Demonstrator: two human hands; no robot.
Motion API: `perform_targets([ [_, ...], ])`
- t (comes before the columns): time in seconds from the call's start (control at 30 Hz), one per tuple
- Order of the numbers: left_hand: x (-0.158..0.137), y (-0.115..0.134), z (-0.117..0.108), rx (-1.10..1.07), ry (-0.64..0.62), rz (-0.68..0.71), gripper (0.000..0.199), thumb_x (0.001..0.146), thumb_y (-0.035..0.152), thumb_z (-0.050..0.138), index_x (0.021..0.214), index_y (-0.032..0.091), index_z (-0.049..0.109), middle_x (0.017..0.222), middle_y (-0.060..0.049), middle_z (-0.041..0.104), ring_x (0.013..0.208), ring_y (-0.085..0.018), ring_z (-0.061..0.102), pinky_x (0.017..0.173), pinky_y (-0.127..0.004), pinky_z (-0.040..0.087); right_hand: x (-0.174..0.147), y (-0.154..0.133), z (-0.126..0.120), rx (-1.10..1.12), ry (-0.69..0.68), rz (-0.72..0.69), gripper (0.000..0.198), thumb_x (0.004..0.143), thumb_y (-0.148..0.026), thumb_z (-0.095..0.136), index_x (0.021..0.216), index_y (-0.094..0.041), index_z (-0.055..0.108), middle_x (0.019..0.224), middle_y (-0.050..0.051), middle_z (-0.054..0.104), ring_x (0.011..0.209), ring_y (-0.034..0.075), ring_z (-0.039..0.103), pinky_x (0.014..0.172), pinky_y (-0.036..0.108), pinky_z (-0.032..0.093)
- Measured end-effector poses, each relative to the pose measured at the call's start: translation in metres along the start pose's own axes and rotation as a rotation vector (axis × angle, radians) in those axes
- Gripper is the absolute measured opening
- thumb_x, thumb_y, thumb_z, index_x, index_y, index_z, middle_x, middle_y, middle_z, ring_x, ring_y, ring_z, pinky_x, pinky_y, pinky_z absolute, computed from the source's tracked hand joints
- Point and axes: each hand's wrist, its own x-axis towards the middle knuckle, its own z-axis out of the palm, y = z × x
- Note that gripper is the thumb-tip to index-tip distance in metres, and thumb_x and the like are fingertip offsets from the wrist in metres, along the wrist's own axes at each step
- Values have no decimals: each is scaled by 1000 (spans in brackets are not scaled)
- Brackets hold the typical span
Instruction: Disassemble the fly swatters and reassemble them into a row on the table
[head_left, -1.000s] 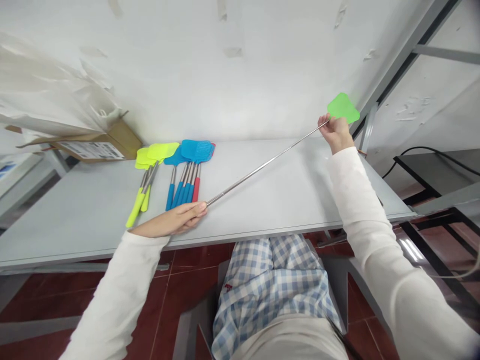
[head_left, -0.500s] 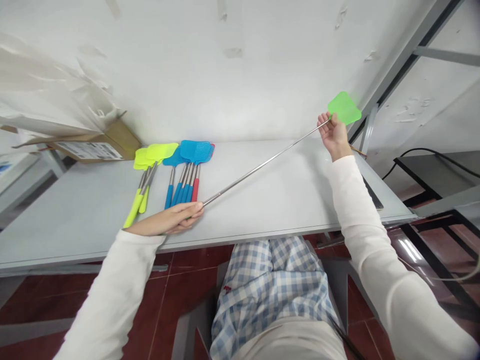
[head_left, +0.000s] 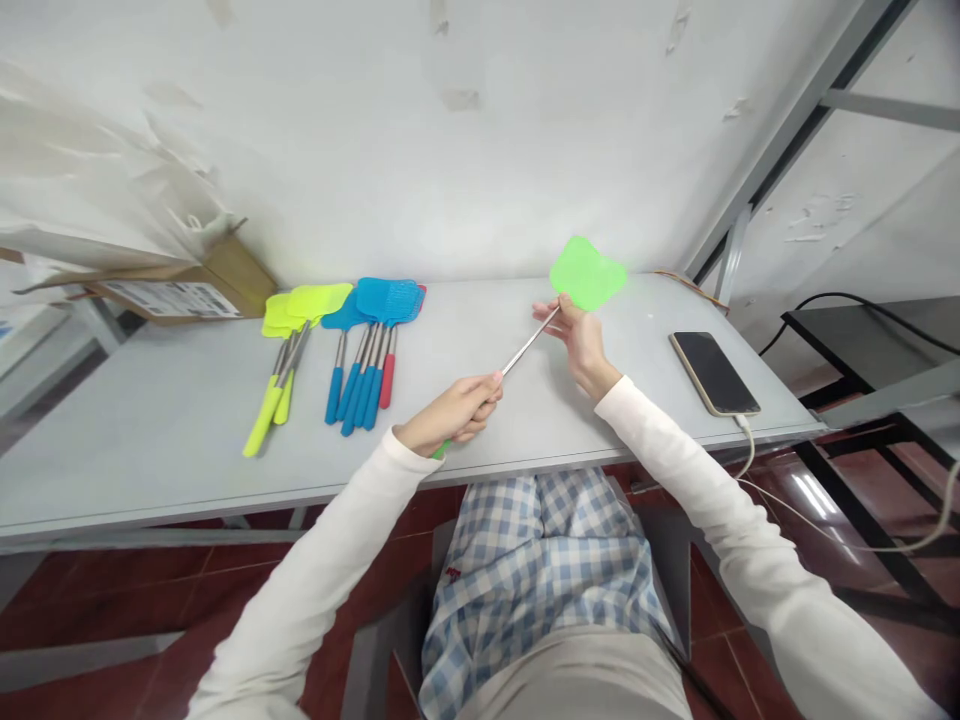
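Observation:
A green telescopic fly swatter (head_left: 589,274) is held slantwise over the table between both hands. My left hand (head_left: 457,410) is wrapped round its handle, whose green end peeks out below the palm. At the other end my right hand (head_left: 581,345) pinches the metal rod just under the green head, with some fingers stretched out. A short length of rod shows between the hands. To the left lie several blue fly swatters (head_left: 367,375), a red-handled one (head_left: 388,380) partly under them, and several yellow fly swatters (head_left: 270,400).
A smartphone (head_left: 715,373) with a white charging cable (head_left: 744,440) rests at the table's right side. An open cardboard box (head_left: 225,280) stands at the back left. The white wall (head_left: 480,180) rises behind the table (head_left: 187,400).
My hands have come much closer together, and the swatter's rod has become far shorter. The right hand moved left and down with the green head; the left moved right. The phone is now uncovered.

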Motion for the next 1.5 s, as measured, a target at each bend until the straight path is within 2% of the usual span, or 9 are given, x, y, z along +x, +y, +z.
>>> perform_targets([
  [0.33,10,1,11,-66,-42,42,44,97,59,43,75,22,35,52,11,18,36,-3,11,33,-15,10,-54,14,13,10,-120,11,46,87,-69,52,83,-23,57,102,8,77,96,21,69,83,35,54],
  [0.53,-14,-16,-19,21,-47,100,41,95,61,45,86,20,48,50,12,23,35,-4,15,35,-16,15,-44,-1,-26,-215,-560,172,55,88,-66,58,116,-20,69,111,11,75,85,18,70,69,29,53],
  [0.63,-44,-28,-49,73,55,133,40,91,60,54,101,22,49,49,11,38,35,-5,22,35,-17,17,-47,-7,-55,-342,-708,217,55,88,-64,59,111,-16,72,104,13,76,80,16,68,69,28,52],
  [0.73,-74,-32,-83,105,290,151,41,83,56,67,96,22,47,52,9,47,40,-6,32,40,-17,23,-53,0,-80,-311,-597,185,52,87,-64,60,98,-15,74,92,11,76,74,16,66,71,30,53],
  [0.83,-92,-28,-116,178,575,257,38,78,51,74,88,20,54,78,1,66,59,-9,51,57,-21,42,-58,11,-92,-243,-415,112,54,90,-67,54,91,-16,74,83,10,73,70,16,64,69,31,51],
  [1.0,-95,-21,-172,429,938,207,27,85,46,61,88,20,68,103,-1,71,101,-21,59,82,-28,46,-66,18,-91,-461,-397,-30,55,94,-66,47,91,-19,75,79,7,69,71,16,60,71,32,49],
  [1.17,-77,-25,-219,673,1068,-3,20,83,36,61,77,18,68,71,-1,68,98,-27,60,80,-32,42,-67,13,-89,-449,-397,-11,57,92,-69,47,90,-18,74,77,7,69,69,17,60,70,32,48],
  [1.3,-60,-23,-229,799,1088,-89,26,83,39,63,67,19,59,51,0,50,87,-27,62,70,-30,39,-67,13,-90,-431,-394,-3,56,93,-67,47,89,-18,74,77,7,68,69,17,60,70,32,48],
  [1.5,-42,-27,-226,905,1070,-151,23,84,30,62,96,11,56,93,-11,66,111,-31,56,96,-40,42,-68,15,-90,-469,-391,-19,57,93,-68,45,89,-19,75,78,7,68,70,17,60,71,32,49],
])
